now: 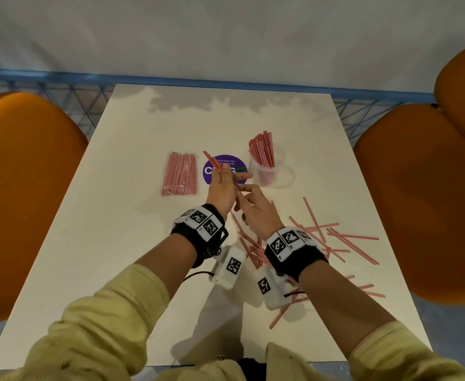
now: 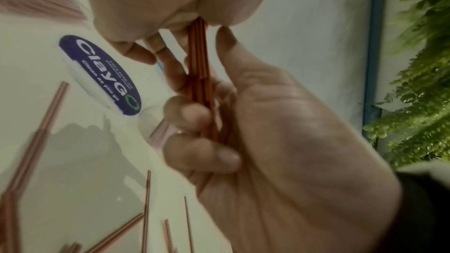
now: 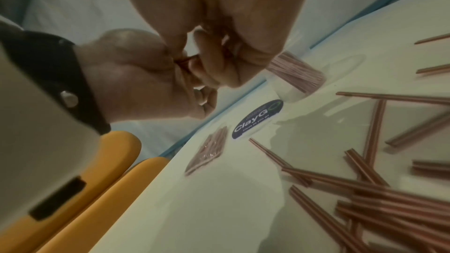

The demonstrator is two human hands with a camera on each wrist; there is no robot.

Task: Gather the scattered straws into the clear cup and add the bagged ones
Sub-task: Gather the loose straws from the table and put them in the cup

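Head view: both hands raised above the middle of the white table (image 1: 121, 204), meeting over the purple round sticker (image 1: 225, 163). Left hand (image 1: 221, 189) upright, fingers curled round a small bundle of red-and-white striped straws (image 1: 214, 163), upper ends slanting up and left past the fingertips. Right hand (image 1: 258, 207) just beside it, fingers (image 1: 246, 188) reaching to the lower part of the same bundle.

Left wrist view: bundle of straws (image 2: 198, 61) gripped between thumb and curled fingers (image 2: 192, 111) of the left hand (image 2: 280, 141); far end of the bundle pinched by the right hand (image 2: 170, 3) from above. Sticker (image 2: 102, 76) reading "ClayGO" flat on the table below.

Right wrist view: right hand (image 3: 219, 16) closed on the straw ends (image 3: 185, 59) where they leave the left hand (image 3: 136, 80).

Clear cup (image 1: 267, 171) upright on the table, right of the sticker, already packed with standing straws (image 1: 263, 149) leaning slightly right. Bagged straws (image 1: 180, 174) flat on the table left of the sticker, well apart from the cup, bag unopened as far as can be told. Scattered straws (image 1: 319, 235) lying crossed over one another on the near right part of the table, under and beside the right wrist. Orange chairs (image 1: 25, 193) at both sides of the table. Black wristbands with white marker blocks (image 1: 201, 221) on both wrists; pale yellow sleeves (image 1: 110, 320) pushed back on the forearms.
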